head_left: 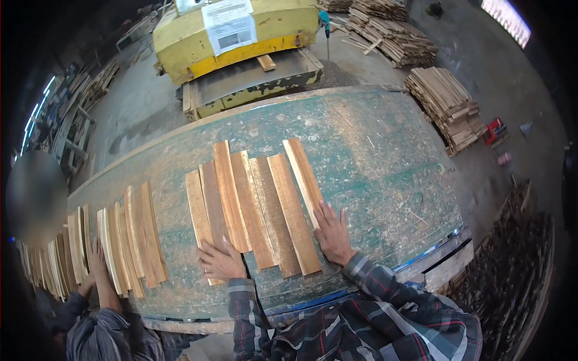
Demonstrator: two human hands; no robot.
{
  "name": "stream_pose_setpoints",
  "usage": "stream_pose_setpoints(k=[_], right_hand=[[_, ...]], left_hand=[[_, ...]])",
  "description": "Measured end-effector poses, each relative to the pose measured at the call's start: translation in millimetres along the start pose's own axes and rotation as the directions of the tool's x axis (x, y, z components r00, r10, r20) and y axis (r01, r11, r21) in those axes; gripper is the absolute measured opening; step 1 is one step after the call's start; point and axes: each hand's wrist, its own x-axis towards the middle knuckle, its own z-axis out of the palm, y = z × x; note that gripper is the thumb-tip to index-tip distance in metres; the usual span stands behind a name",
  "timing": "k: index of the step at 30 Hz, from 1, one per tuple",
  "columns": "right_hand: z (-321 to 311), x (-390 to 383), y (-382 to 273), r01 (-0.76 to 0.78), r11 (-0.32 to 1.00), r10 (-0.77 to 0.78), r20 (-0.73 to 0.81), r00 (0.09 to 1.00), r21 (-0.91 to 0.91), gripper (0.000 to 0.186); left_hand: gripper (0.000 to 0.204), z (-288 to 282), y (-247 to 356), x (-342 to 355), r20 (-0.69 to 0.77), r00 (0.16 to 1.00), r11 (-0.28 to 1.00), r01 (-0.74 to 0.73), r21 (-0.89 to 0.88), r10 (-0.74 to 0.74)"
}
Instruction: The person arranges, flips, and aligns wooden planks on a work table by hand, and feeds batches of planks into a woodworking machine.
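Observation:
Several wooden boards (239, 204) lie side by side in front of me on a worn green tabletop (385, 180), their ends uneven. My left hand (221, 262) rests over the near ends of the two leftmost boards (196, 204), fingers spread and thumb pointing away. At the right of the row, one board with a pale edge (303, 174) is slightly angled, with a gap beside its far end. My right hand (333, 234) lies along the near end of that board, fingers extended and touching it. Neither hand is wrapped around anything.
At left, a co-worker's hands (99, 271) touch another row of boards (141, 234). Beyond the table stands a yellow machine (235, 42) with a short wood piece (266, 62) on its bed. Stacked boards (442, 102) are at the far right; dark wood pieces (506, 271) are piled near right.

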Motion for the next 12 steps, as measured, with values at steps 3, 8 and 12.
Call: stream_pose_setpoints(k=[3, 8, 12], right_hand=[[-2, 50, 19, 0.026, 0.997, -0.032, -0.068, 0.997, -0.078, 0.059], [-18, 113, 48, -0.053, 0.998, 0.056, -0.178, 0.982, 0.026, 0.064], [-9, 126, 54, -0.018, 0.996, 0.034, -0.201, 0.979, 0.083, 0.065]], left_hand=[[0.071, 7, -7, 0, -0.028, 0.999, 1.0, 0.019, 0.025, -0.018], [0.07, 4, 2, 0, -0.031, 0.999, 1.0, 0.013, 0.022, -0.012], [0.073, 6, -3, 2, -0.038, 0.999, 1.0, 0.024, 0.02, -0.023]])
